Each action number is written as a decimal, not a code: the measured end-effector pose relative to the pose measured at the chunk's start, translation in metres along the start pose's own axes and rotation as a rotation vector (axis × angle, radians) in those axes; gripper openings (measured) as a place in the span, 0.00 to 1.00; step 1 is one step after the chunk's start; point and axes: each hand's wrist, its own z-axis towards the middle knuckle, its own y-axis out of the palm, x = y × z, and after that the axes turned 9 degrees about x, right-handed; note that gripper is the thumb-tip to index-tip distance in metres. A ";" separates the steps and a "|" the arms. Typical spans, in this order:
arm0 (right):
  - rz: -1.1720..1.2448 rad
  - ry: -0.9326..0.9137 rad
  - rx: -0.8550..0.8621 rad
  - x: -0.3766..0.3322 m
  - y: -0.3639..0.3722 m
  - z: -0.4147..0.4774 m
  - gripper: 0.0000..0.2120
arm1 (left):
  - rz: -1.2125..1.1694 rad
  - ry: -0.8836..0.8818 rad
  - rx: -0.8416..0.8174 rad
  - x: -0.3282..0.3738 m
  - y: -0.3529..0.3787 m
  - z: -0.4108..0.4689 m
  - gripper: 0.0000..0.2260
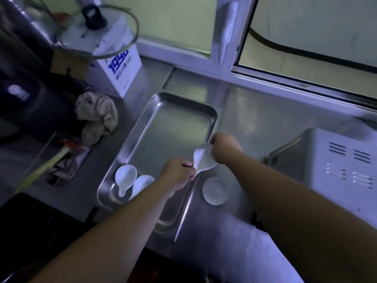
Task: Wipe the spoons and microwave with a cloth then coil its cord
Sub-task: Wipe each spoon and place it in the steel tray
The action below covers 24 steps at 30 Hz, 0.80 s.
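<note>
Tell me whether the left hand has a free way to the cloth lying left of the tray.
Probably not right now: the left hand grips the handle of the white spoon that the right hand also holds. The path itself looks free, since the cloth lies uncovered on the counter beside the tray.
</note>
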 end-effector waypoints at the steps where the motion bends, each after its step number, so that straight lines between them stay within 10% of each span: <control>1: -0.001 -0.023 -0.008 -0.009 0.006 -0.006 0.16 | -0.022 -0.010 0.019 -0.010 -0.009 -0.003 0.09; 24: -0.194 -0.201 -0.228 -0.074 0.137 -0.082 0.16 | 0.533 0.023 0.077 -0.160 -0.068 -0.013 0.07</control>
